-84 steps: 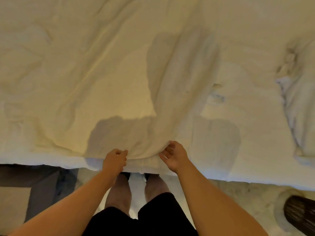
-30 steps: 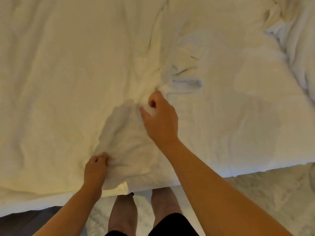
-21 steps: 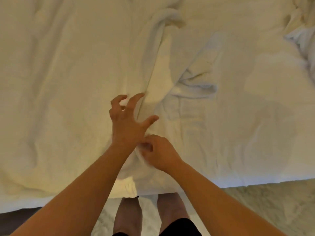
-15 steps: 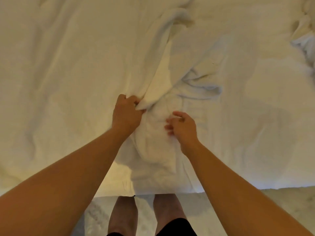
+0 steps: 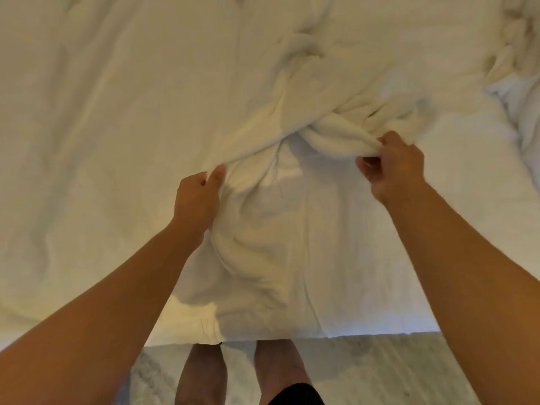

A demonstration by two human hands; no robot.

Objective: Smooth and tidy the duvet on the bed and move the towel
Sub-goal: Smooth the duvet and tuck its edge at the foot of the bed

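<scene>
A white duvet covers the bed and fills most of the head view. Its middle is bunched into a thick twisted fold. My left hand pinches the lower left end of that fold between thumb and fingers. My right hand is closed around the fold's right end and holds it a little above the bed. Below the fold the fabric lies creased down to the bed's near edge. At the far right lies a rumpled white heap; I cannot tell whether it is the towel.
I stand right against the bed's near edge; my bare legs and a pale patterned floor show below it. The duvet's left half lies fairly flat with shallow wrinkles.
My hands have moved apart: the right hand went right and took hold of the bunched fabric, the left slid down and left. The fold is now stretched between them.
</scene>
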